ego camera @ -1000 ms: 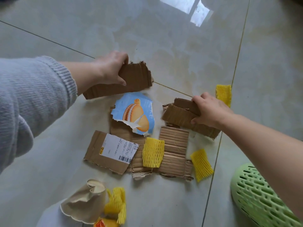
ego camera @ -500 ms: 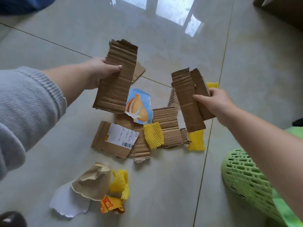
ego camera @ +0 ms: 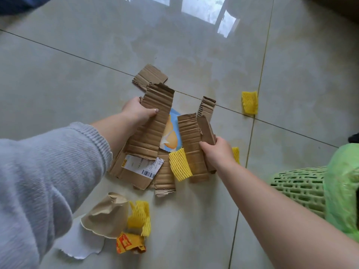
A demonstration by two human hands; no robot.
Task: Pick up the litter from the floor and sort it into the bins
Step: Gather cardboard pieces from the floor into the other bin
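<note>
My left hand [ego camera: 137, 113] grips a long corrugated cardboard strip [ego camera: 153, 125] above the litter pile. My right hand [ego camera: 217, 154] holds two cardboard pieces [ego camera: 194, 140] upright beside it. Under them on the floor lie a labelled cardboard piece [ego camera: 134, 171], a blue picture scrap [ego camera: 172, 133], a yellow foam net [ego camera: 179, 165] and another cardboard piece [ego camera: 150, 76] further back. A second foam net [ego camera: 236, 154] peeks out behind my right hand. The green mesh bin [ego camera: 299, 185] with a green bag [ego camera: 343, 181] stands at the right.
Near the bottom lie a crumpled brown paper cup [ego camera: 108, 216], a yellow foam net [ego camera: 139, 216], an orange wrapper [ego camera: 129, 243] and white paper [ego camera: 81, 243]. One more foam net [ego camera: 249, 102] sits alone at the right. A dark blue object [ego camera: 17, 2] shows at top left.
Both hands lifted their cardboard off the floor a second ago, then brought the pieces closer together over the pile. The view shifted, showing more of the green bin and its bag.
</note>
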